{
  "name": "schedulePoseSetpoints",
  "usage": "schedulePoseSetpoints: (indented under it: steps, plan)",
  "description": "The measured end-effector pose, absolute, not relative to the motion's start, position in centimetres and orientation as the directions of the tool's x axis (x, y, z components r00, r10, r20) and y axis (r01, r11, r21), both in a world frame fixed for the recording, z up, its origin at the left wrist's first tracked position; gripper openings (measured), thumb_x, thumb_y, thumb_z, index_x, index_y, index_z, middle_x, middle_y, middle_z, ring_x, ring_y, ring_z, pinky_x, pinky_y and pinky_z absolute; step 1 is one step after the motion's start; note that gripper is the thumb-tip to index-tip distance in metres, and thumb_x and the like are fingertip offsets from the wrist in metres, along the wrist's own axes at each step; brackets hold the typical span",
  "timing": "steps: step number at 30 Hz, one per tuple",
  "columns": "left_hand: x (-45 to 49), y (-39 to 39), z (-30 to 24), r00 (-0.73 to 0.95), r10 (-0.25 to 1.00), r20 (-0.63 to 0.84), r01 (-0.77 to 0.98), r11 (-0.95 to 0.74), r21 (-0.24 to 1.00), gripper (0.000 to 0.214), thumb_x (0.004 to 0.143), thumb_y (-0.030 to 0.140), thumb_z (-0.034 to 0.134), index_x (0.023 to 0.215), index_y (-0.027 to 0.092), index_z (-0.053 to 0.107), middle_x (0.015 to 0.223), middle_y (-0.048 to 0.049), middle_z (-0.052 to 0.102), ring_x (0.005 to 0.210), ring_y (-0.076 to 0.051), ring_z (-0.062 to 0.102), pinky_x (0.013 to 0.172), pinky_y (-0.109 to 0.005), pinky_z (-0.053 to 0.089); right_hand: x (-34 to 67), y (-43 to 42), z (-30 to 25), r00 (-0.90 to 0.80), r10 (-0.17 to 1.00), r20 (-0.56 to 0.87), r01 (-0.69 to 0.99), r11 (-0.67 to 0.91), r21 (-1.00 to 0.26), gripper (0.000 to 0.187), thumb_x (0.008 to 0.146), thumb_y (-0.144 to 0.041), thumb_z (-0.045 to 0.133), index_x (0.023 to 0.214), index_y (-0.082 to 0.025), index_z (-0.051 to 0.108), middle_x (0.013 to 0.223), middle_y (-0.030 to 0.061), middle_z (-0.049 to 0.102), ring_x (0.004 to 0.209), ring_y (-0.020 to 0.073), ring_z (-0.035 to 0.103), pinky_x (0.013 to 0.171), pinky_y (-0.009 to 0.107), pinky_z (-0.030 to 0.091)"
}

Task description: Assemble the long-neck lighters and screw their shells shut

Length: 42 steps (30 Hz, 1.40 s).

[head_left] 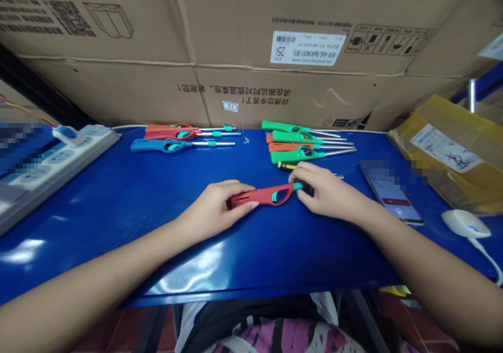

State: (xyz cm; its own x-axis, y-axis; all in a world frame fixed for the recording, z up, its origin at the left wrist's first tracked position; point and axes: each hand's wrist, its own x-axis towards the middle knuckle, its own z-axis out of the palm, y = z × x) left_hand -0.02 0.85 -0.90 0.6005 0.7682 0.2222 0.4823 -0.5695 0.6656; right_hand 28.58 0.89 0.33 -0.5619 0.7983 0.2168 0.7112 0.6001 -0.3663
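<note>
A red long-nosed lighter [259, 197] with a teal trigger lies sideways between my two hands, just over the blue table [188, 269]. My left hand [220, 203] is closed around its rear end, thumb along the near side. At its front, by the teal collar, the fingers of my right hand [320, 188] are pinched, hiding the nozzle end. Just behind my right hand lies a yellow and black screwdriver [286, 165], partly covered by the fingers.
Lighters lie in two groups at the back: red and blue ones [159, 145] left, green and orange ones [296, 155] right. Cardboard [236, 39] walls the back. A power strip [55, 159] stands left; a phone [389, 190], white device [466, 223] and taped box [451, 149] are right.
</note>
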Motion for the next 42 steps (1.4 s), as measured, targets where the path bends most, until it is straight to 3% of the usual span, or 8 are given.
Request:
schedulePoseSetpoints:
  steps: [3, 6, 9, 12, 17, 28, 37, 42]
  plan:
    - [-0.1, 0.8, -1.0, 0.656, 0.721, 0.224, 0.494, -0.634, 0.595, 0.031, 0.098, 0.037, 0.058, 0.121, 0.019, 0.070, 0.102, -0.0067, 0.069, 0.087, -0.017, 0.066, 0.080, -0.029, 0.053, 28.3, 0.8, 0.6, -0.576, 0.786, 0.223, 0.711, 0.617, -0.339, 0.024, 0.081, -0.008, 0.058, 0.100, -0.022, 0.061, 0.106, 0.0072, 0.060, 0.102, 0.0254, 0.057, 0.091, 0.041, 0.048]
    - [-0.2, 0.7, -0.7, 0.697, 0.681, 0.223, 0.500, -0.685, 0.529, 0.032, 0.100, 0.037, 0.054, 0.123, 0.019, 0.070, 0.107, -0.0085, 0.066, 0.094, -0.019, 0.065, 0.085, -0.031, 0.053, 28.3, 1.4, 0.3, -0.464, 0.814, 0.349, 0.760, 0.568, -0.315, 0.015, 0.087, -0.017, 0.060, 0.101, -0.021, 0.060, 0.109, 0.0090, 0.062, 0.106, 0.0278, 0.056, 0.096, 0.046, 0.046]
    - [-0.5, 0.5, 0.4, 0.703, 0.683, 0.197, 0.581, -0.712, 0.395, 0.032, 0.095, 0.040, 0.061, 0.117, 0.020, 0.072, 0.108, -0.0083, 0.067, 0.097, -0.023, 0.065, 0.085, -0.034, 0.053, 28.8, 2.4, -0.4, -0.366, 0.836, 0.409, 0.817, 0.499, -0.290, 0.012, 0.091, -0.025, 0.061, 0.103, -0.021, 0.059, 0.106, 0.0099, 0.063, 0.102, 0.0283, 0.058, 0.089, 0.044, 0.049]
    - [-0.9, 0.4, 1.6, 0.687, 0.717, 0.119, 0.663, -0.686, 0.300, 0.025, 0.091, 0.040, 0.065, 0.106, 0.022, 0.074, 0.101, -0.0050, 0.070, 0.093, -0.023, 0.066, 0.074, -0.031, 0.050, 29.5, 3.1, -0.9, -0.360, 0.870, 0.337, 0.832, 0.462, -0.306, 0.012, 0.091, -0.028, 0.065, 0.095, -0.021, 0.057, 0.101, 0.0077, 0.065, 0.091, 0.0248, 0.063, 0.076, 0.036, 0.049]
    - [-0.9, 0.4, 2.1, 0.656, 0.755, 0.009, 0.712, -0.623, 0.322, 0.019, 0.092, 0.038, 0.066, 0.102, 0.023, 0.072, 0.099, -0.0011, 0.068, 0.079, -0.017, 0.065, 0.060, -0.026, 0.042, 29.4, 3.1, -0.8, -0.346, 0.894, 0.286, 0.861, 0.424, -0.282, 0.019, 0.087, -0.027, 0.071, 0.097, -0.022, 0.056, 0.102, 0.0052, 0.067, 0.089, 0.0226, 0.065, 0.072, 0.033, 0.049]
    - [-0.2, -0.7, 0.7, 0.706, 0.706, 0.056, 0.651, -0.677, 0.343, 0.024, 0.094, 0.033, 0.062, 0.112, 0.019, 0.067, 0.107, -0.0049, 0.063, 0.085, -0.020, 0.065, 0.072, -0.030, 0.050, 26.2, 2.5, 0.2, -0.444, 0.866, 0.231, 0.864, 0.482, -0.146, 0.020, 0.094, -0.026, 0.064, 0.113, -0.019, 0.061, 0.117, 0.0128, 0.066, 0.100, 0.0298, 0.068, 0.078, 0.040, 0.056]
    - [-0.3, -0.8, -0.2, 0.701, 0.699, 0.142, 0.575, -0.672, 0.466, 0.023, 0.093, 0.034, 0.061, 0.106, 0.017, 0.068, 0.104, -0.0073, 0.062, 0.087, -0.020, 0.064, 0.077, -0.031, 0.053, 22.4, 0.7, 2.6, -0.677, 0.526, 0.514, 0.479, 0.846, -0.235, 0.018, 0.096, -0.021, 0.059, 0.114, -0.018, 0.059, 0.110, 0.0104, 0.070, 0.102, 0.0227, 0.067, 0.089, 0.035, 0.057]
    - [-0.2, -0.9, -0.3, 0.705, 0.690, 0.164, 0.543, -0.674, 0.502, 0.025, 0.095, 0.032, 0.057, 0.110, 0.017, 0.070, 0.101, -0.0067, 0.063, 0.089, -0.020, 0.064, 0.080, -0.030, 0.053, 21.8, 1.5, 1.1, -0.678, 0.498, 0.541, 0.497, 0.853, -0.162, 0.025, 0.095, -0.013, 0.054, 0.119, -0.015, 0.059, 0.120, 0.0165, 0.070, 0.116, 0.0275, 0.066, 0.098, 0.041, 0.056]
